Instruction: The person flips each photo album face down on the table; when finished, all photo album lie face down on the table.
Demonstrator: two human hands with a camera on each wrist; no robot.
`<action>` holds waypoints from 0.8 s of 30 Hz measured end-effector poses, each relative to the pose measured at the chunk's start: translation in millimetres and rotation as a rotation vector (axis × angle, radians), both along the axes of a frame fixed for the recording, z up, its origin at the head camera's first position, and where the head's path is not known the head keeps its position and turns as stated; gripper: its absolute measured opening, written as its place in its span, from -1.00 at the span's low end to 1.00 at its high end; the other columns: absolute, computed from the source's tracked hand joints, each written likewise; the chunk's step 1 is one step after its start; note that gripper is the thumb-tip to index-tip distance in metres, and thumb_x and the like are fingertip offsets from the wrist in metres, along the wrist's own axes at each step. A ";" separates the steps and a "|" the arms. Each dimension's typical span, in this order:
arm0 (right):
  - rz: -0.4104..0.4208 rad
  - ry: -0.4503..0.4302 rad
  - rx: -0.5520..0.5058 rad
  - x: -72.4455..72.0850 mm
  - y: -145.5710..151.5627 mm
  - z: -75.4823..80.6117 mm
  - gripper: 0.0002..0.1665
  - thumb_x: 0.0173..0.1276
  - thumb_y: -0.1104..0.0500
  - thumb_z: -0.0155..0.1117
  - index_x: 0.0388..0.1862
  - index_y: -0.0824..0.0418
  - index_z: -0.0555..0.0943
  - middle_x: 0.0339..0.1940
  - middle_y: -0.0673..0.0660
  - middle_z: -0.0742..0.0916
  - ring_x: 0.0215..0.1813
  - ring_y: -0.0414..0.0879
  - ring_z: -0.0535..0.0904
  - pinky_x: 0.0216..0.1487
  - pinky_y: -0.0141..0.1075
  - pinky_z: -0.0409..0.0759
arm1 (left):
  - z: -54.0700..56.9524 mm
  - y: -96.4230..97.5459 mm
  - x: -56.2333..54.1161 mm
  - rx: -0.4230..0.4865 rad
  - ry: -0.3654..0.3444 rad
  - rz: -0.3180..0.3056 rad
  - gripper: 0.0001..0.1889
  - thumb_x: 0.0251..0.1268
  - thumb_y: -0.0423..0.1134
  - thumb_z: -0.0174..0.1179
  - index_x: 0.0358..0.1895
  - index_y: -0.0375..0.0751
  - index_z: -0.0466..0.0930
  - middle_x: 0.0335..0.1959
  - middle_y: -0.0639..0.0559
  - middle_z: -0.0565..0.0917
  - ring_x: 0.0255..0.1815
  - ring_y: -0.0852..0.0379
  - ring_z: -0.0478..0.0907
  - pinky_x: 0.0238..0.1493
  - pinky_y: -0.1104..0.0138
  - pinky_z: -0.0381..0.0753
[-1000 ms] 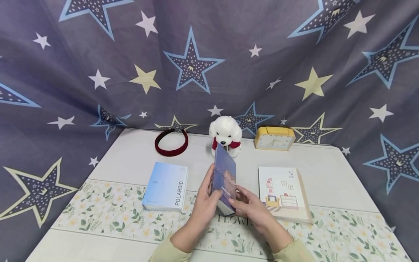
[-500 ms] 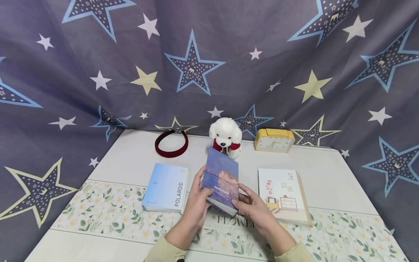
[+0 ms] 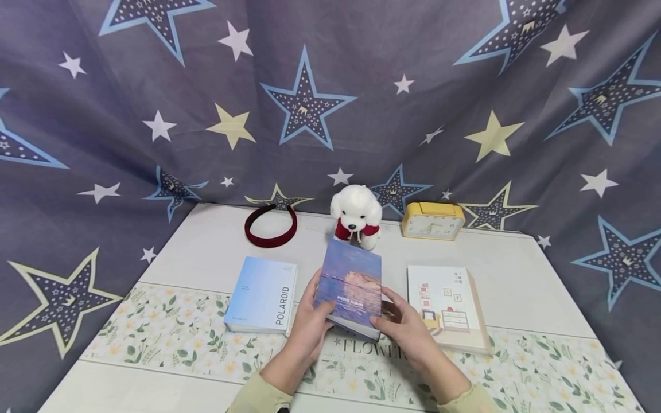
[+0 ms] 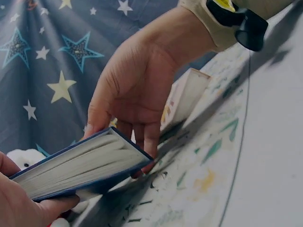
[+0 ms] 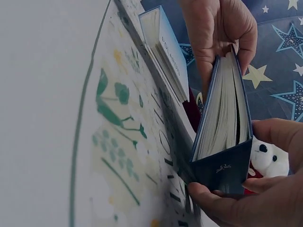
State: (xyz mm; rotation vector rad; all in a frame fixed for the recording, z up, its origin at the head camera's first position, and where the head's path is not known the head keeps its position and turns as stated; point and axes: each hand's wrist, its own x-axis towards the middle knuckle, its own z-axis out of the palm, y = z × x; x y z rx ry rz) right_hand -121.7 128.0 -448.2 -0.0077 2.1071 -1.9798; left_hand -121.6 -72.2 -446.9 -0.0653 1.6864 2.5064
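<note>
A blue-purple photo album [image 3: 350, 287] is held in both hands above the middle of the table, its front cover facing up toward the head camera. My left hand [image 3: 308, 321] grips its left side, thumb over the cover. At the lower right corner, my right hand [image 3: 405, 328] pinches the album between thumb and fingers. Its page block [image 4: 90, 163] shows between the covers in the left wrist view. The dark blue spine [image 5: 223, 165] lies on the right hand's side in the right wrist view.
A blue POLAROID album [image 3: 262, 293] lies left and an illustrated white book [image 3: 445, 304] right. Behind stand a white plush dog [image 3: 356, 206] and a yellow clock [image 3: 434, 219], with a dark red headband [image 3: 271, 238] at back left. A starry curtain [image 3: 330, 155] closes off the back.
The photo album has turned from a steep, nearly edge-on tilt to cover up, and sits slightly lower. Both hands have kept hold of it and turned with it.
</note>
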 end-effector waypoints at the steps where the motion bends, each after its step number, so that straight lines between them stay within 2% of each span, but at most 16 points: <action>1: 0.001 0.009 0.011 -0.6 0.7 -0.2 -0.10 0.24 0.31 0.36 0.51 0.29 0.17 0.33 0.47 0.44 0.24 0.23 0.48 0.19 -0.05 0.52 | -1.3 0.1 0.0 -0.019 0.002 0.002 -0.23 0.34 -0.56 -0.15 0.58 0.03 -0.06 0.48 -0.17 0.21 0.12 -0.04 0.48 -0.04 0.22 0.55; 3: -0.001 0.025 0.044 -1.6 2.0 -0.3 -0.09 0.24 0.30 0.37 0.51 0.29 0.17 0.34 0.47 0.43 0.25 0.25 0.47 0.20 -0.04 0.51 | -3.9 0.3 -0.3 -0.046 0.015 0.000 -0.23 0.35 -0.56 -0.13 0.58 -0.03 -0.09 0.50 -0.17 0.19 0.18 -0.06 0.46 0.02 0.23 0.55; 4: 0.001 0.030 0.057 -2.0 2.6 -0.2 -0.09 0.25 0.29 0.37 0.51 0.28 0.17 0.36 0.46 0.42 0.27 0.27 0.45 0.22 -0.03 0.49 | -5.1 0.4 -0.4 -0.053 0.026 0.000 -0.23 0.34 -0.57 -0.13 0.58 -0.07 -0.10 0.51 -0.16 0.16 0.26 -0.08 0.41 0.11 0.21 0.52; 7: 0.006 0.050 0.104 -3.5 3.9 -1.0 -0.10 0.27 0.27 0.37 0.52 0.27 0.17 0.39 0.45 0.39 0.31 0.33 0.40 0.24 0.00 0.46 | -8.8 0.4 -0.8 -0.081 0.043 0.000 -0.22 0.31 -0.58 -0.10 0.57 -0.17 -0.12 0.54 -0.15 0.10 0.49 -0.09 0.12 0.41 0.14 0.21; 9: 0.010 0.070 0.133 -4.4 4.2 -1.4 -0.10 0.28 0.25 0.36 0.53 0.25 0.16 0.41 0.45 0.36 0.33 0.35 0.38 0.24 0.01 0.45 | -11.6 0.3 -1.1 -0.121 0.050 0.004 -0.22 0.30 -0.58 -0.09 0.57 -0.20 -0.12 0.55 -0.15 0.07 0.55 -0.08 -0.04 0.48 0.11 -0.02; 11: 0.009 0.091 0.160 -5.3 4.0 -2.8 -0.12 0.30 0.25 0.34 0.53 0.24 0.17 0.43 0.43 0.35 0.32 0.34 0.40 0.22 0.00 0.47 | -15.0 -0.2 -0.9 -0.188 0.049 0.005 -0.22 0.30 -0.57 -0.07 0.57 -0.19 -0.12 0.55 -0.15 0.07 0.56 -0.10 -0.09 0.49 0.07 -0.13; 17: -0.018 0.159 0.266 -6.4 3.5 -7.3 -0.22 0.32 0.32 0.30 0.49 0.23 0.26 0.42 0.37 0.39 0.24 0.28 0.50 0.16 -0.06 0.54 | -21.6 -1.6 0.5 -0.335 0.069 -0.022 -0.21 0.30 -0.54 -0.03 0.57 -0.18 -0.11 0.54 -0.18 0.10 0.56 -0.16 -0.11 0.48 -0.02 -0.20; 24: -0.039 0.167 0.355 -3.4 1.9 -7.3 -0.30 0.31 0.31 0.32 0.43 0.24 0.36 0.30 0.32 0.53 0.17 0.18 0.57 0.10 -0.09 0.59 | -24.4 -3.2 0.5 -0.379 0.130 -0.038 -0.22 0.31 -0.53 -0.01 0.56 -0.13 -0.08 0.53 -0.16 0.14 0.56 -0.16 -0.10 0.48 -0.04 -0.20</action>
